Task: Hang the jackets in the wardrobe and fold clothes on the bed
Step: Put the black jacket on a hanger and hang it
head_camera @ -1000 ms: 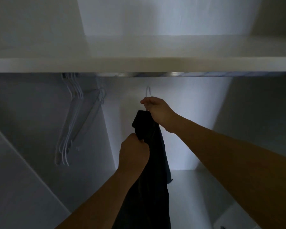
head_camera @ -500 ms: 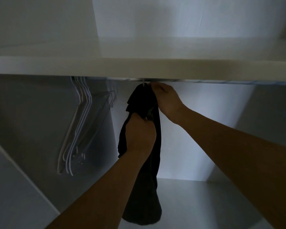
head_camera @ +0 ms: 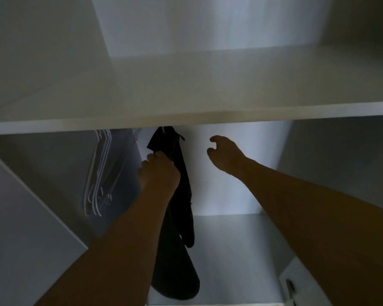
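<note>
Overhead, the white wardrobe (head_camera: 53, 62) fills the view, its smooth flat panels dim and matte, with a broad shelf (head_camera: 208, 111) running straight across as a thick pale board. Below that shelf hangs the dark jacket (head_camera: 181, 173), a long limp drape of soft black fabric that narrows at the top, where it disappears under the shelf edge, and swells into a rounded fold at the bottom. The left hand (head_camera: 158, 173) touches the jacket's upper left edge, fingers curled against the cloth; whether it truly pinches it I cannot tell. The right hand (head_camera: 224, 153) hovers apart to the right, fingers loosely curled and holding nothing. Left of the jacket, thin white hangers (head_camera: 100, 173) dangle bunched together.
</note>
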Demonstrator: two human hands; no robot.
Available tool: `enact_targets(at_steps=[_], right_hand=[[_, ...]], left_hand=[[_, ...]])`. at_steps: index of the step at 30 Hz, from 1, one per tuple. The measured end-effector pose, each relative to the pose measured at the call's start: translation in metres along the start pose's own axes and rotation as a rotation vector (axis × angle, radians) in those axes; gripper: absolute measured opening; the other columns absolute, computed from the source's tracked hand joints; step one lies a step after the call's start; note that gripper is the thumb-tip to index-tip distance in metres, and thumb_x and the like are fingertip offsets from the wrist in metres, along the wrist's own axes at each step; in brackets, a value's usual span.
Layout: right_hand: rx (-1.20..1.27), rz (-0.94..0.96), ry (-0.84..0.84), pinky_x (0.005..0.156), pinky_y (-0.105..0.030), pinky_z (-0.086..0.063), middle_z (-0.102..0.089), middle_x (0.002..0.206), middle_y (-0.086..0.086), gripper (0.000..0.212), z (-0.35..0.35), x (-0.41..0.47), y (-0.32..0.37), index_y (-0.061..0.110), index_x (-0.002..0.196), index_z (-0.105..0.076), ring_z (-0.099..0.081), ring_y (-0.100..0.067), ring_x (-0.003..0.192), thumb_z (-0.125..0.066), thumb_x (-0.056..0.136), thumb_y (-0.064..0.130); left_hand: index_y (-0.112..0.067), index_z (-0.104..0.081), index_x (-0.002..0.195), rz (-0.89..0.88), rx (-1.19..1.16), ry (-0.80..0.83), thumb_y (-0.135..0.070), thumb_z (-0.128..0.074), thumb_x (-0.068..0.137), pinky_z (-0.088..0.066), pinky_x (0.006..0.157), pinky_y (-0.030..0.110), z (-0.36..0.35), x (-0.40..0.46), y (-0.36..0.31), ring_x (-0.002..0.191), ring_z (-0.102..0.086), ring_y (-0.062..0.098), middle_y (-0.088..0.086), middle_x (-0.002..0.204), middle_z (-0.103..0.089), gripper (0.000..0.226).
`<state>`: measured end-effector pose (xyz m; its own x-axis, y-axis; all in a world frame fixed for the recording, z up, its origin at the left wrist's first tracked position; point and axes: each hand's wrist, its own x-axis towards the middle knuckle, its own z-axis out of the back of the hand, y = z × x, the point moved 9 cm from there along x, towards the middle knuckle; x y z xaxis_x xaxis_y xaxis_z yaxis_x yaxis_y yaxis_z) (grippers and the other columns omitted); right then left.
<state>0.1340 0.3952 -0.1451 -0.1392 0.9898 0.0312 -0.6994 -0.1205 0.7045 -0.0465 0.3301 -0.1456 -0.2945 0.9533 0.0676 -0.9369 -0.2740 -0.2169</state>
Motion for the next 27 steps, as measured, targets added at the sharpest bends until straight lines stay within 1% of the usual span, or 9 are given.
enact_targets(at_steps=[2, 5, 9, 11, 13, 15, 18, 22, 27], right_hand=[[-0.063, -0.040, -0.008, 0.110, -0.033, -0.034, -0.036, 0.150, -0.007, 0.053, 0.022, -0.036, -0.016, 0.014, 0.147, -0.033, -0.041, -0.023, 0.133, -0.047, 0.097, 0.021], [-0.144, -0.076, -0.065, 0.108, -0.030, -0.031, -0.040, 0.147, -0.011, 0.052, 0.059, -0.098, -0.040, 0.009, 0.145, -0.037, -0.042, -0.025, 0.132, -0.048, 0.095, 0.019], [-0.225, -0.197, -0.126, 0.113, -0.033, -0.029, -0.035, 0.151, -0.012, 0.054, 0.095, -0.177, -0.082, 0.008, 0.146, -0.036, -0.038, -0.028, 0.136, -0.050, 0.095, 0.018], [-0.238, -0.285, -0.143, 0.111, -0.033, -0.031, -0.034, 0.152, -0.013, 0.055, 0.110, -0.211, -0.103, 0.008, 0.147, -0.034, -0.038, -0.030, 0.135, -0.050, 0.094, 0.016], [-0.244, -0.351, -0.171, 0.109, -0.032, -0.031, -0.034, 0.152, -0.012, 0.057, 0.123, -0.243, -0.117, 0.009, 0.148, -0.032, -0.039, -0.030, 0.135, -0.049, 0.094, 0.016], [-0.243, -0.408, -0.223, 0.110, -0.031, -0.030, -0.033, 0.153, -0.011, 0.057, 0.137, -0.275, -0.126, 0.009, 0.148, -0.032, -0.037, -0.029, 0.136, -0.049, 0.095, 0.016], [-0.266, -0.523, -0.310, 0.113, -0.034, -0.028, -0.033, 0.153, -0.010, 0.055, 0.158, -0.333, -0.143, 0.009, 0.147, -0.033, -0.036, -0.028, 0.137, -0.049, 0.095, 0.017], [-0.287, -0.683, -0.412, 0.112, -0.036, -0.030, -0.036, 0.151, -0.009, 0.054, 0.177, -0.441, -0.160, 0.011, 0.146, -0.034, -0.038, -0.027, 0.136, -0.049, 0.095, 0.019], [-0.312, -0.872, -0.577, 0.112, -0.033, -0.030, -0.036, 0.152, -0.007, 0.054, 0.201, -0.614, -0.162, 0.011, 0.146, -0.034, -0.038, -0.025, 0.136, -0.049, 0.095, 0.019]], left_hand=[[-0.002, -0.031, 0.141, -0.111, 0.011, -0.015, -0.034, -0.032, 0.104, -0.042, 0.095, 0.043, 0.014, -0.023, -0.020, 0.120, -0.048, 0.035, 0.019, 0.137, -0.043, 0.049], [-0.003, -0.031, 0.146, -0.324, -0.023, -0.051, -0.033, -0.035, 0.104, -0.036, 0.103, 0.039, 0.022, -0.068, -0.058, 0.129, -0.043, 0.033, 0.018, 0.145, -0.040, 0.051], [0.000, -0.036, 0.144, -0.552, -0.058, -0.036, -0.029, -0.039, 0.103, -0.033, 0.108, 0.034, 0.005, -0.120, -0.100, 0.126, -0.045, 0.030, 0.019, 0.141, -0.046, 0.050], [0.000, -0.039, 0.142, -0.677, -0.058, -0.011, -0.027, -0.040, 0.103, -0.030, 0.109, 0.034, -0.006, -0.140, -0.128, 0.126, -0.045, 0.031, 0.020, 0.140, -0.047, 0.048], [-0.002, -0.042, 0.139, -0.795, -0.033, -0.010, -0.027, -0.040, 0.102, -0.028, 0.108, 0.036, -0.013, -0.159, -0.157, 0.123, -0.046, 0.031, 0.016, 0.137, -0.049, 0.046], [-0.005, -0.042, 0.138, -0.913, -0.001, -0.012, -0.029, -0.040, 0.101, -0.030, 0.106, 0.035, -0.019, -0.178, -0.189, 0.121, -0.047, 0.028, 0.012, 0.135, -0.050, 0.044], [-0.008, -0.042, 0.137, -1.069, -0.010, 0.000, -0.029, -0.040, 0.100, -0.031, 0.108, 0.035, -0.023, -0.216, -0.235, 0.124, -0.046, 0.027, 0.010, 0.137, -0.050, 0.042], [-0.009, -0.036, 0.142, -1.277, 0.002, 0.034, -0.031, -0.038, 0.100, -0.026, 0.112, 0.036, -0.029, -0.303, -0.280, 0.130, -0.040, 0.026, 0.009, 0.142, -0.045, 0.047], [-0.008, -0.036, 0.142, -1.531, -0.037, 0.029, -0.032, -0.041, 0.099, -0.023, 0.113, 0.039, -0.013, -0.456, -0.317, 0.132, -0.039, 0.026, 0.009, 0.144, -0.043, 0.049]])
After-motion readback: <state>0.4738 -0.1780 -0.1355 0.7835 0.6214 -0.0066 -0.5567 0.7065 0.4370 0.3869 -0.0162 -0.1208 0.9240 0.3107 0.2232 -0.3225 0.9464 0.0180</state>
